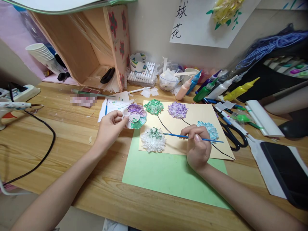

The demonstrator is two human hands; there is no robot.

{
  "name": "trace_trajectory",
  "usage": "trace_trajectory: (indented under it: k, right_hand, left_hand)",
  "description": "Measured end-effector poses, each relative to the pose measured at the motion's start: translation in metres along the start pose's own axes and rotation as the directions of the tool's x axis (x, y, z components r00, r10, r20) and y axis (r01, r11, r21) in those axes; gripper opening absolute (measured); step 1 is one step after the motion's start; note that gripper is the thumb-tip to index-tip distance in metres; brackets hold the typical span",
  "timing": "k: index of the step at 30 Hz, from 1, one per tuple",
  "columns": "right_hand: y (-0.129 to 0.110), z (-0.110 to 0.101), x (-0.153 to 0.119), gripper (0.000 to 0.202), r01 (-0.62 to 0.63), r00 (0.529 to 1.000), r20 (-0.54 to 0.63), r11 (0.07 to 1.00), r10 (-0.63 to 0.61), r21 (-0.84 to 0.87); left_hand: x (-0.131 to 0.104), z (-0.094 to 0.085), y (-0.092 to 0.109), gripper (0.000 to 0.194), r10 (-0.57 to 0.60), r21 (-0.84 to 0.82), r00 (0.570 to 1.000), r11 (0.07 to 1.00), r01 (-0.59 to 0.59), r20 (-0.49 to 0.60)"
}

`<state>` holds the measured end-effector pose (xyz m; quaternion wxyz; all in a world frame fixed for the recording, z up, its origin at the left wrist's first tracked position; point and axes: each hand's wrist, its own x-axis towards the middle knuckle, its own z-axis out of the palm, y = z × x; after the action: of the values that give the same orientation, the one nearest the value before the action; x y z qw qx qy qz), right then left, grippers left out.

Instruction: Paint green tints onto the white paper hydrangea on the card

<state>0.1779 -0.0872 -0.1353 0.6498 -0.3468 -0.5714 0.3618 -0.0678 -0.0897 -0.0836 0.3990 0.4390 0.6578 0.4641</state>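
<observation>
My left hand (111, 125) grips a flower-shaped paint palette (134, 117) by its left edge; its wells hold purple and green paint. Between the fingers of my right hand (197, 145) is a thin blue paintbrush (176, 135), its tip at a white paper flower (153, 144) whose upper part carries green paint. That flower lies on a cream sheet (178, 152). On the same sheet are a green flower (154, 106), a purple flower (178, 110) and a blue flower (208, 129), partly hidden by my right hand. Black stem lines run across the sheet.
Underneath lies a green sheet (154, 170). To the right are black scissors (234, 136) and a phone (284, 170). Paint bottles (205, 91) and a marker box (141, 77) stand at the back. A glue gun (14, 107) with a black cable lies left.
</observation>
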Motion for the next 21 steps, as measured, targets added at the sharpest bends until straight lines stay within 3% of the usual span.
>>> trace_trajectory:
  k: [21]
  right_hand:
    - [0.0055,-0.0013,-0.0023,0.017,0.064,0.998,0.015,0.995,-0.063,-0.08]
  left_hand:
    - [0.0004,-0.0003,-0.0009,0.017,0.009,-0.012,1.0,1.0,-0.009,0.01]
